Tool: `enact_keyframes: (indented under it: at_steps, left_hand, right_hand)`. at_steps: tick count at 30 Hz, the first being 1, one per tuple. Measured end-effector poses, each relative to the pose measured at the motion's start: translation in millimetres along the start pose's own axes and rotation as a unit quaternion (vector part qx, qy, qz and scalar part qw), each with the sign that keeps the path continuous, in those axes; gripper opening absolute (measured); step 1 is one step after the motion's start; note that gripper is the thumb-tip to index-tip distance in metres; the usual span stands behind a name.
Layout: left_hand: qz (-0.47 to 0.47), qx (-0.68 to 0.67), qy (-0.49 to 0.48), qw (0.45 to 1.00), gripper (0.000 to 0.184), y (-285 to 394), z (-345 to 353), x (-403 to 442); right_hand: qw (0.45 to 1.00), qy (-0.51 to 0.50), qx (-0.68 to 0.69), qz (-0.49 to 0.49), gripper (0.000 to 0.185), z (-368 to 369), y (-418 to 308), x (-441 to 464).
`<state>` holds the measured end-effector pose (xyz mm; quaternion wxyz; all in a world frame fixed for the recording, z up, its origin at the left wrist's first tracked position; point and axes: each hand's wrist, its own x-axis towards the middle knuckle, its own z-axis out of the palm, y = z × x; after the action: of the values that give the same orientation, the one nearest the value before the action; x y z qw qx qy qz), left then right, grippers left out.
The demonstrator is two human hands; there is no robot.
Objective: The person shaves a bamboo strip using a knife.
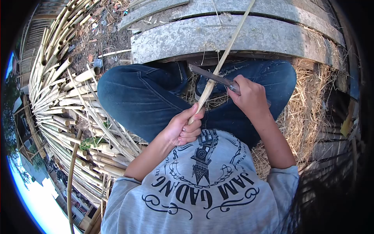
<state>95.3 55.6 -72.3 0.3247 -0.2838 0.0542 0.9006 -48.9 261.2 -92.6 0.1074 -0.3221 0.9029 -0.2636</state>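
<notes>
A long, pale bamboo strip (227, 50) runs from my lap out over the planks, slanting to the upper right. My left hand (186, 125) is closed around its near end, in front of my shirt. In my right hand (249, 93) is a knife (212, 75), its fingers wrapped round the handle. The dark blade lies across the strip, pointing to the left, and appears to touch it near a rough, frayed spot. Most of the knife's handle is hidden by my fingers.
Weathered wooden planks (218, 37) lie just beyond my crossed legs (132, 97). Many cut bamboo poles (74, 117) are piled at the left. Straw-like shavings (304, 117) heap up at the right. Litter is scattered on the ground (105, 35) at the upper left.
</notes>
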Motion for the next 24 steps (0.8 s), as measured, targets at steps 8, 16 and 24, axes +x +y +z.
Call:
enact_keyframes:
  at_steps: [8, 16, 24]
  left_hand:
    - [0.008, 0.080, 0.046, 0.996, 0.043, 1.2, 7.4, -0.3]
    - [0.021, 0.089, 0.028, 0.995, 0.044, -4.0, 4.7, -13.0]
    - [0.003, 0.111, 0.043, 0.993, 0.043, 1.3, 6.2, 1.3]
  right_hand:
    - [0.997, -0.003, -0.072, 0.015, 0.028, -13.0, 4.0, 1.7]
    - [0.976, 0.115, -0.100, 0.156, 0.027, -79.8, 28.8, 9.8]
    - [0.999, -0.023, -0.044, 0.023, 0.026, -16.2, -4.6, -5.1]
